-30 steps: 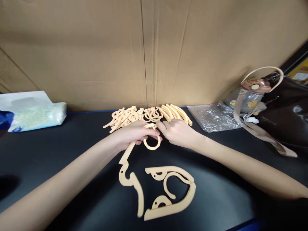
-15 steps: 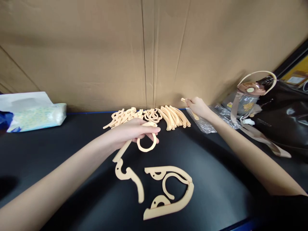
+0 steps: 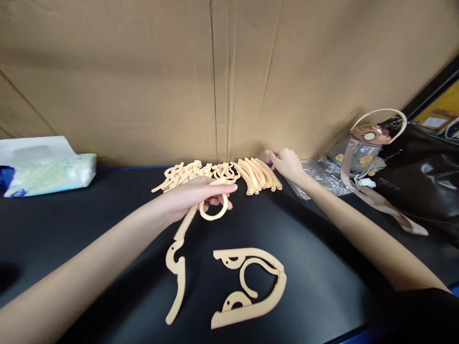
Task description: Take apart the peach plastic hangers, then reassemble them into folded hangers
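My left hand point(image 3: 202, 193) is closed on a beige plastic folding hanger point(image 3: 186, 222), thumb on top. The hanger's round hook point(image 3: 212, 217) hangs below my fingers, and a jointed arm point(image 3: 176, 291) dangles toward me over the table. My right hand point(image 3: 287, 165) is at the right end of a pile of curved beige strips point(image 3: 258, 176), its fingers slightly apart and no strip visible in them; its fingertips are partly hidden. A second folding hanger point(image 3: 251, 313) lies folded on the black table, hook between its two arms.
Left of the strips lie several beige hooks point(image 3: 225, 172) and a heap of notched pieces point(image 3: 186, 174). Clear plastic bags point(image 3: 322, 179), a strapped bottle point(image 3: 364, 153) and a dark bag point(image 3: 419, 177) stand right. A tissue pack point(image 3: 53, 174) lies left. Cardboard point(image 3: 143, 86) rises behind.
My right hand has moved slightly left and let go of the strip it held beside the pile. The hanger's lower arm has swung left and hangs straighter below my left hand.
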The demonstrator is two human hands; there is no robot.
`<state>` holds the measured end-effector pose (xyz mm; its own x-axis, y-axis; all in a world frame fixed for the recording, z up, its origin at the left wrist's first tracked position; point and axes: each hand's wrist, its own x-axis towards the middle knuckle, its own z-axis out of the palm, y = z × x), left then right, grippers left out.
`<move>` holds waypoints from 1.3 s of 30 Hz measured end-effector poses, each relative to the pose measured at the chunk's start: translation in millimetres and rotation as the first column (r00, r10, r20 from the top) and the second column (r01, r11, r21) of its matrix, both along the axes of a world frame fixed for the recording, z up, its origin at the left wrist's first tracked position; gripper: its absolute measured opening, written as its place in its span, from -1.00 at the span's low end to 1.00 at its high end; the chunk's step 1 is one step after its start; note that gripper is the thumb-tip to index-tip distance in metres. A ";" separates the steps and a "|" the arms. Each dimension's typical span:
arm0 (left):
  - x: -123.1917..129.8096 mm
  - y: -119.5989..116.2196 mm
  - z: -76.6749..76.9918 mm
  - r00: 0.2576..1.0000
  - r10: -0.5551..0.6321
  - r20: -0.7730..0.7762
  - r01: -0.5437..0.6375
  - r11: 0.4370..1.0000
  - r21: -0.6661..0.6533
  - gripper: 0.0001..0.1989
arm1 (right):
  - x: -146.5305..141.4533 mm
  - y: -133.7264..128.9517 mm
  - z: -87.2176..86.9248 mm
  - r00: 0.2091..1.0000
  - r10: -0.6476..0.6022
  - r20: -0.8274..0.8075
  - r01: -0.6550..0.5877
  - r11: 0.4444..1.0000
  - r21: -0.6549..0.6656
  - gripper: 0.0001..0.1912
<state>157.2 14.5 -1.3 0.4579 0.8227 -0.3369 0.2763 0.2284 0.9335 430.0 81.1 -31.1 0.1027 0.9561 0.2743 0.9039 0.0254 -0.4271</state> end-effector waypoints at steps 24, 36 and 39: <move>-5.6 14.3 -0.9 0.893 0.298 0.336 -0.389 0.888 0.245 -0.77 | -50.0 -52.8 28.6 0.446 0.277 -0.851 -0.528 0.849 -0.001 -0.80; 1.9 6.2 -5.5 0.894 0.409 0.184 -0.448 0.816 0.365 -0.83 | -54.5 -61.9 31.3 0.534 0.360 -0.765 -0.602 0.797 -0.045 -0.80; 3.7 3.4 -2.3 0.929 0.333 0.163 -0.369 0.868 0.333 -0.80 | -52.2 -61.6 30.8 0.686 0.386 -0.617 -0.549 0.831 -0.090 -0.84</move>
